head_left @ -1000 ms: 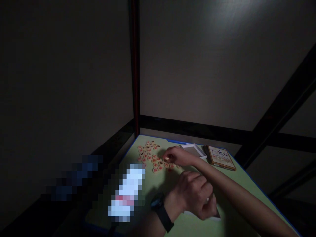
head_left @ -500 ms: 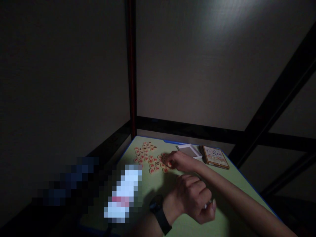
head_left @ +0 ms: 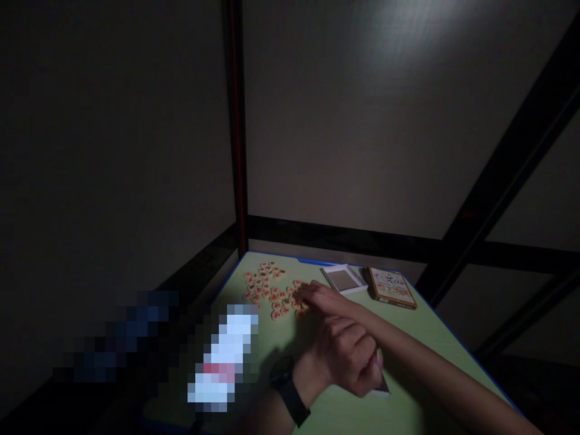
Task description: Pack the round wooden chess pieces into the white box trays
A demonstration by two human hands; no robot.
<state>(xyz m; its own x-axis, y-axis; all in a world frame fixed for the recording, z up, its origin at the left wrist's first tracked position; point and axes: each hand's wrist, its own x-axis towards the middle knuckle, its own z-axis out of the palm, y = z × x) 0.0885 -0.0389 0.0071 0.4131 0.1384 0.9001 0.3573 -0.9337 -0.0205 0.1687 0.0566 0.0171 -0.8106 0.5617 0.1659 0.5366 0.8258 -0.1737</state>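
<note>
Round xiangqi pieces with red and dark characters lie in a loose cluster on the green table. Over the right edge of the cluster my right hand reaches, its fingers spread and touching pieces; the fingertips partly cover them. My left hand, with a black watch on the wrist, is curled closed above the table, nearer to me. A small pale and dark edge shows beside its fingers; what it belongs to I cannot make out.
An open white box tray lies behind my right hand, with a printed box to its right. A blurred-out bright rectangle is at the left. Walls stand behind the blue-edged table.
My right hand has moved slightly left, and its fingers have gone from a pinch near a piece to spread over the pieces. My left hand stays closed, shifted slightly left and up.
</note>
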